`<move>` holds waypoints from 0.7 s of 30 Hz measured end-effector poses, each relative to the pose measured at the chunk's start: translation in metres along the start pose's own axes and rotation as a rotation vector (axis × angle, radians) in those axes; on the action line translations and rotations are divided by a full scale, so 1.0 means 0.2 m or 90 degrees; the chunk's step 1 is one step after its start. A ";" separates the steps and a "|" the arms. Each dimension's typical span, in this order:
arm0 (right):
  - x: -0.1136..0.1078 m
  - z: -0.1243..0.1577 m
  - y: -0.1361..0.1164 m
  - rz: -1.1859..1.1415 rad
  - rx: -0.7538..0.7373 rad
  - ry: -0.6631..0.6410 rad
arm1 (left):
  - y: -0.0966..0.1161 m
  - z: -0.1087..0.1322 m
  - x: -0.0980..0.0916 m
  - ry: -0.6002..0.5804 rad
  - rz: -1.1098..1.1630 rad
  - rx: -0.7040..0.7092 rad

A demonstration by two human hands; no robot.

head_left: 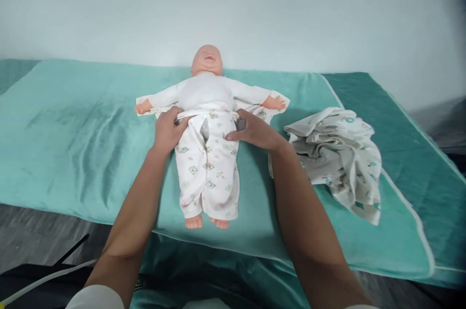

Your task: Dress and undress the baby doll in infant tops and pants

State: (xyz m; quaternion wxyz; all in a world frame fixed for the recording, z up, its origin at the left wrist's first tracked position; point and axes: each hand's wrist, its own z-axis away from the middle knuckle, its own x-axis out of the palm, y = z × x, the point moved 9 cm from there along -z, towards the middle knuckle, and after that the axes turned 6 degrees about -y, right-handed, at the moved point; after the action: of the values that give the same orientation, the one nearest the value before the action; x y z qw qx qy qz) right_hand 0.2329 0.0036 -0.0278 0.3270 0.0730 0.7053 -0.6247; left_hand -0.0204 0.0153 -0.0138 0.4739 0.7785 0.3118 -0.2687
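Observation:
A baby doll (pixel 207 60) lies on its back, its arms spread and its feet toward me. It wears a white top (pixel 207 89) and white printed trousers (pixel 209 168) with a small opening at the front. My left hand (pixel 169 129) is at the left side of the waistband, thumb over the cloth, fingers partly hidden behind it. My right hand (pixel 255 129) is at the right side of the waist, thumb and forefinger apart, other fingers hidden. A printed garment lies spread beneath the doll's arms.
A crumpled white printed cloth (pixel 342 154) lies to the right of the doll. The teal cover (pixel 91 134) has wrinkles at the left. A pale wall stands behind, and a white cable (pixel 51 277) runs at the lower left.

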 end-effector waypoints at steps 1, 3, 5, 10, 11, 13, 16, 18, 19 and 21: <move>0.00 0.00 -0.01 -0.001 -0.002 0.007 | 0.01 0.01 -0.01 0.008 -0.014 0.010; 0.00 0.00 -0.03 0.001 0.003 0.018 | 0.02 0.02 -0.02 0.036 -0.047 0.040; 0.00 0.00 -0.03 0.009 0.023 0.029 | 0.04 0.04 -0.04 0.072 -0.073 0.070; 0.02 0.02 -0.03 0.001 0.048 0.059 | 0.07 0.06 -0.06 0.138 -0.099 0.094; 0.02 0.03 -0.04 0.003 0.042 0.073 | 0.07 0.07 -0.07 0.147 -0.100 0.086; 0.03 0.04 -0.06 0.026 0.016 0.118 | 0.07 0.07 -0.08 0.157 -0.093 0.063; 0.03 0.07 -0.10 0.069 -0.041 0.207 | 0.06 0.07 -0.08 0.147 -0.059 0.026; 0.02 0.08 -0.09 0.053 -0.056 0.235 | 0.05 0.07 -0.07 0.113 -0.008 0.002; 0.03 0.09 -0.07 0.028 -0.050 0.229 | 0.04 0.08 -0.06 0.087 0.026 -0.009; 0.04 0.08 -0.02 -0.029 -0.019 0.170 | 0.01 0.11 -0.04 0.013 0.118 -0.033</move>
State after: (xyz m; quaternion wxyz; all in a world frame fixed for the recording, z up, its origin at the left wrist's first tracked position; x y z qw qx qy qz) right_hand 0.2308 -0.0150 -0.0297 0.2167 0.1345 0.7535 -0.6059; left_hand -0.0267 -0.0066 -0.0162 0.5134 0.7943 0.2499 -0.2074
